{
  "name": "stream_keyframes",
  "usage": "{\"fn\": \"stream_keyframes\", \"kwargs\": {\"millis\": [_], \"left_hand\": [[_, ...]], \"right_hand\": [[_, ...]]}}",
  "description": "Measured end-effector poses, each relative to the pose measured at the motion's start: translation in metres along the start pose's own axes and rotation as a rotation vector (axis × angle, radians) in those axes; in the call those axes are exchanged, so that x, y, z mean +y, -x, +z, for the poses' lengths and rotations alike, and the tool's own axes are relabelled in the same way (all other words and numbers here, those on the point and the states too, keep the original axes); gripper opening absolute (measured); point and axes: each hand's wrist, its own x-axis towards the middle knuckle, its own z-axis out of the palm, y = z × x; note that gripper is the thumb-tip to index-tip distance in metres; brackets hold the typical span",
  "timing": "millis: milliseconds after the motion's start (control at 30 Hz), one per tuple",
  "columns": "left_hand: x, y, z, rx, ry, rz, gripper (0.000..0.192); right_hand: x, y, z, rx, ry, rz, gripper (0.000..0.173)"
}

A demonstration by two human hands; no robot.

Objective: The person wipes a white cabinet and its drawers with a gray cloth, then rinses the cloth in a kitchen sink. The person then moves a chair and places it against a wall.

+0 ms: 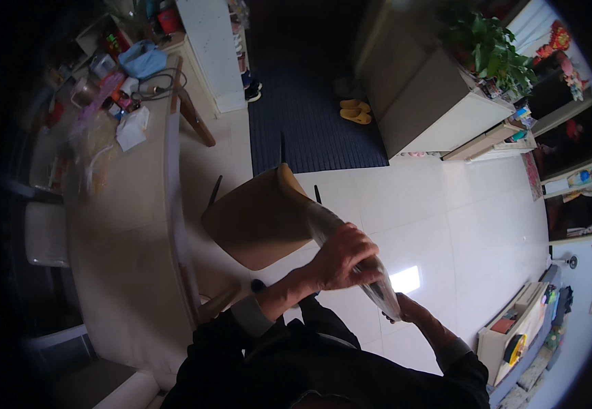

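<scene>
A brown chair [257,220] with thin dark legs stands before me, its seat facing up. From its right corner a long, narrow band of clear plastic wrap [378,286] runs down towards my body. Whether the wrap covers the chair's backrest or a separate object, I cannot tell. My left hand [344,258] is closed over the middle of this band, thumb on the near side. Lower down, my right hand [411,311] grips its near end, with the fingers partly hidden behind it.
A long table [127,225] runs along the left, with a blue bag [142,59], tissues [132,130] and a cable [160,87] at its far end. Yellow clogs [356,111] lie on a dark mat [306,122]. A cabinet [444,112] bears a leafy plant [490,51].
</scene>
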Motion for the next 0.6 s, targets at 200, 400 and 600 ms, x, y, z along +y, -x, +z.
{"fn": "stream_keyframes", "kwargs": {"millis": [200,400,600], "left_hand": [[-0.041,-0.017,-0.012,0.214,-0.033,-0.001,0.037],[-0.056,-0.024,-0.049,0.427,0.14,-0.318,0.055],[-0.07,0.0,-0.093,0.509,0.211,-0.562,0.066]], "right_hand": [[0.007,-0.026,0.008,-0.192,-0.568,0.022,0.068],[-0.013,-0.106,0.051,-0.025,-0.533,-0.124,0.063],[-0.073,-0.151,0.115,-0.032,-0.137,-0.441,0.061]]}}
